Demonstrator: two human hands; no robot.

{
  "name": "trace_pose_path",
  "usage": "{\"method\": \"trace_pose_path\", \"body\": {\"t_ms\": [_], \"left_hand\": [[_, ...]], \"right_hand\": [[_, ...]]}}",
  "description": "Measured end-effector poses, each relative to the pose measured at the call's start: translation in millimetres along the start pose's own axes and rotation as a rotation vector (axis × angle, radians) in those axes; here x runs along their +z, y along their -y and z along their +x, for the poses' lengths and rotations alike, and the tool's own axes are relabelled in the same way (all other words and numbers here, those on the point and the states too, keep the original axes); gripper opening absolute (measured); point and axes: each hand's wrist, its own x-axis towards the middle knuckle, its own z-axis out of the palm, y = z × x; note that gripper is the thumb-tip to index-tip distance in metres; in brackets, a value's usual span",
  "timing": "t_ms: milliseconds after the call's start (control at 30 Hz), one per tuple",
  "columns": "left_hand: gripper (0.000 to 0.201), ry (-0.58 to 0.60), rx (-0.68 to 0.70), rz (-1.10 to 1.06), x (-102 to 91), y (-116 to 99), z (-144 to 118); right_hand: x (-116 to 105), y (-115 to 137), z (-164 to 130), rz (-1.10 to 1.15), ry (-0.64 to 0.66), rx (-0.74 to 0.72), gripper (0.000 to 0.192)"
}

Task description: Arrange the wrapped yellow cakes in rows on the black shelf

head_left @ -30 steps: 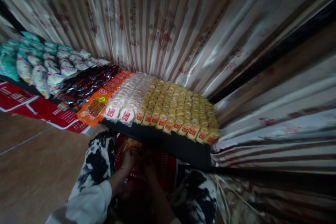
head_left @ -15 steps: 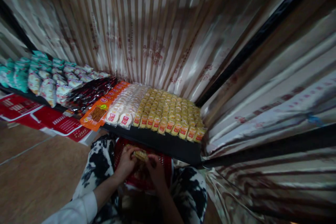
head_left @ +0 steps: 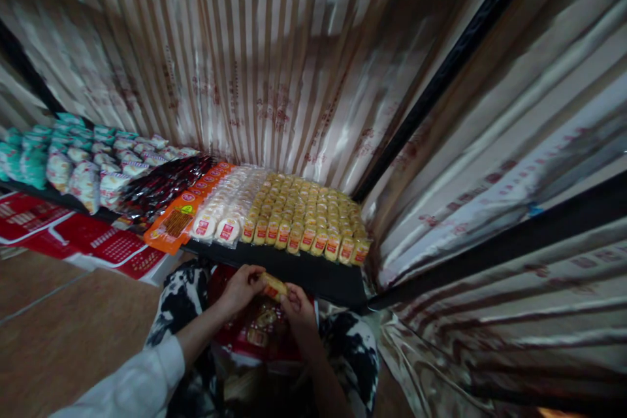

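Between my two hands is a small yellow wrapped snack pack (head_left: pixel 274 287) with a red label. My left hand (head_left: pixel 243 289) pinches its left end, and my right hand (head_left: pixel 298 307) grips its right end. Below them, in a red bag (head_left: pixel 230 333) between my knees, lie several more yellow packs (head_left: pixel 258 336). Just beyond my hands, rows of matching yellow snack packs (head_left: pixel 308 219) stand on a black shelf (head_left: pixel 294 269), red labels facing me.
Left along the shelf are white round packs (head_left: pixel 228 228), orange bags (head_left: pixel 171 225), dark shiny packets (head_left: pixel 161 186) and teal-and-white bags (head_left: pixel 83 176). Red printed boxes (head_left: pixel 112 241) lie under the shelf. Striped curtains (head_left: pixel 274 65) hang behind; black frame bars (head_left: pixel 441 91) run at the right.
The yellow pack has been raised slightly and turned so its red label shows. Both hands shifted a little to the right, and the head view tilted a bit.
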Motion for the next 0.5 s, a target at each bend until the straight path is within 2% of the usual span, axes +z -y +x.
{"method": "trace_pose_path", "body": {"t_ms": [167,333,500], "left_hand": [[0.037,0.078,0.047,0.081,-1.1,-14,3],[0.032,0.060,0.066,0.179,-2.8,-25,6],[0.037,0.115,0.024,0.075,5.2,-31,7]], "right_hand": [[-5,4,-1,0.041,-0.023,0.079,0.048],[-9,6,-3,0.090,-0.028,0.147,0.055],[-11,-2,-2,0.064,0.001,0.137,0.051]]}}
